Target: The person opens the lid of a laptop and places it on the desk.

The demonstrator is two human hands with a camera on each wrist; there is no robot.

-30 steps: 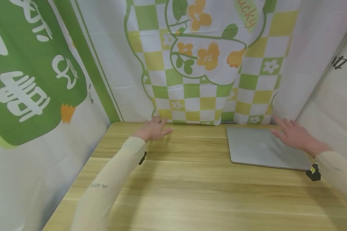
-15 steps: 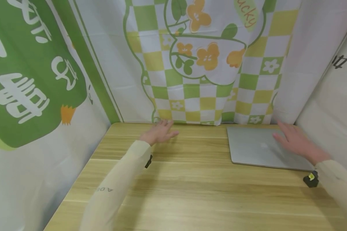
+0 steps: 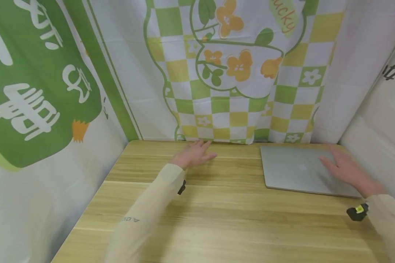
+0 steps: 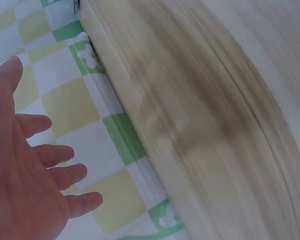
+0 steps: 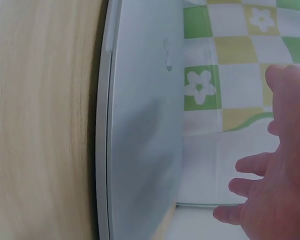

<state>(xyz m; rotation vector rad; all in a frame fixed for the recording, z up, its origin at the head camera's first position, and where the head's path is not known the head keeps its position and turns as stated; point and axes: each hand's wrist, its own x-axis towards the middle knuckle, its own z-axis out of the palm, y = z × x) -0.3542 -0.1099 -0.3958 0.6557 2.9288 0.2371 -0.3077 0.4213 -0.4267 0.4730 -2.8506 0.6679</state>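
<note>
A closed silver laptop point(image 3: 289, 171) lies flat at the table's back right; its lid and thin front edge fill the middle of the right wrist view. Above the laptop's right part hovers my right hand point(image 3: 349, 170), fingers extended and holding nothing, its shadow on the lid. My left hand point(image 3: 193, 154) is over the table's back edge, left of the laptop, with fingers spread and nothing in them. In the left wrist view the left hand point(image 4: 30, 170) shows separated fingers in front of the checkered cloth, apart from the wood.
The wood-grain table point(image 3: 237, 226) meets a hanging checkered curtain point(image 3: 217, 98) at its back edge. On the left hangs a white cloth with a large green printed patch point(image 3: 36, 84); another white cloth point(image 3: 382, 117) borders the right. A black strap device point(image 3: 358, 212) sits at the right wrist.
My left hand has slid to the right along the table's back edge. My right hand has shifted slightly right over the laptop, which stays in place on the table.
</note>
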